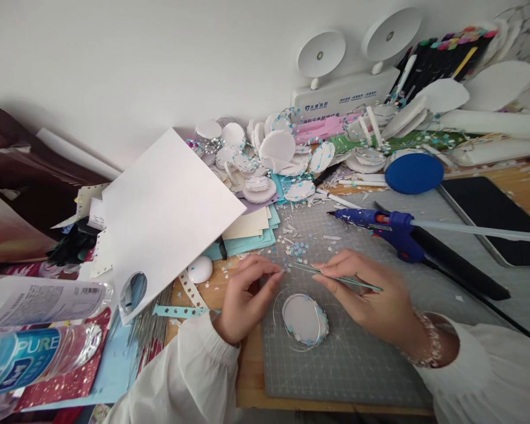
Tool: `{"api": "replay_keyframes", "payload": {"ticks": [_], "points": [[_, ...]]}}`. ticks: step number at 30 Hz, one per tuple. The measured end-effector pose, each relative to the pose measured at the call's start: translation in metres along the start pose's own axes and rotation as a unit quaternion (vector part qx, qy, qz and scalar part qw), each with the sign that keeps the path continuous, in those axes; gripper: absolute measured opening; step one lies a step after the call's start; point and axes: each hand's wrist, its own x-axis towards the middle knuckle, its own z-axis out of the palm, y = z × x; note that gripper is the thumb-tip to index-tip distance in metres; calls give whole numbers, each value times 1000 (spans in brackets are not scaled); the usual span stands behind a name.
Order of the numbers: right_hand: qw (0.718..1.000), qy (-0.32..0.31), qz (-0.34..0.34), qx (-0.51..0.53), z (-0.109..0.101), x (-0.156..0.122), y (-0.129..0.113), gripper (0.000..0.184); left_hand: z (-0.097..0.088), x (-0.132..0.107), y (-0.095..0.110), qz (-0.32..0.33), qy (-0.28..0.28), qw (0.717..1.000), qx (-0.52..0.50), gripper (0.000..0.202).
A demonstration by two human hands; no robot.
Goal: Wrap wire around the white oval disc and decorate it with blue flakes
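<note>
Pinched together, the fingers of my left hand [252, 288] hold what looks like the end of a thin pale wire [274, 309]; the fingertips hide the exact grip. My right hand [366, 294] is closed on slim teal tweezers [351, 281], whose tips point left, close to my left fingertips. Below and between my hands, a round white disc [304, 318] lies flat on the grey cutting mat [357, 365]. Small blue and white pieces edge the disc, and the wire loops around it. Just beyond the tweezers is a scatter of tiny blue and white paper stars [298, 250].
A blue glue gun [375, 221] lies on the right, near a black phone [499, 218] and a blue round lid [414, 174]. White discs [277, 150] pile up at the back. A white board [172, 206] and a water bottle [39, 356] occupy the left.
</note>
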Motion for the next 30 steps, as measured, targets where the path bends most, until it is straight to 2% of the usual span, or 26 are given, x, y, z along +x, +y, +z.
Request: {"api": "replay_keyframes", "payload": {"ticks": [5,17,24,30], "points": [[999,4,34,-9,-1,-3,0,14,0,0,-1,7,2,1000,3,12],[999,-8,34,36,2,-5,-1,14,1,0,-2,31,-2,999,-8,5],[998,12,54,24,-1,-5,-1,11,-1,1,0,3,23,999,-23,10],[996,27,76,34,-1,-1,-2,12,0,0,-1,-18,10,999,-34,11]]}}
